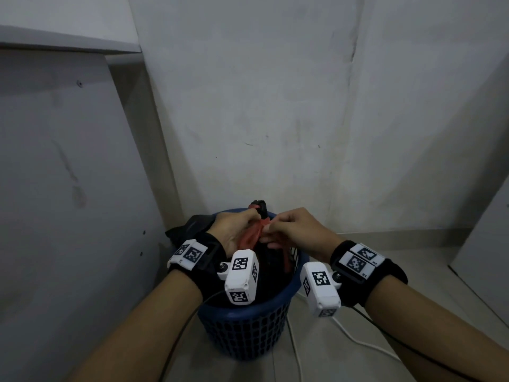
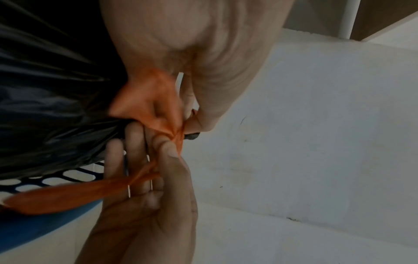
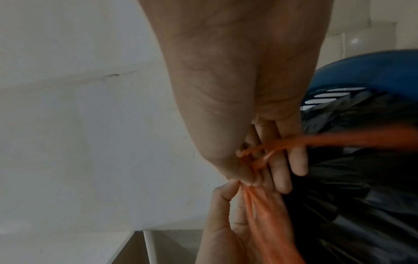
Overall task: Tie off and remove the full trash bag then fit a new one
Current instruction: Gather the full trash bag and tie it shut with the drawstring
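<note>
Both hands pinch orange drawstring (image 2: 144,105) | black bag (image 2: 45,107) in blue basket (image 1: 248,326) (mesh sides only head-visible)

The black trash bag (image 1: 271,260) is sitting gathered inside the blue mesh bin (image 1: 248,332). Its orange drawstrings (image 1: 249,238) are being pinched together above it — crossing at the neck.

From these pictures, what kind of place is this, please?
Probably a plain indoor corner of a home or utility room. A blue mesh bin with a black trash bag stands on a tiled floor against bare, scuffed white walls.
</note>
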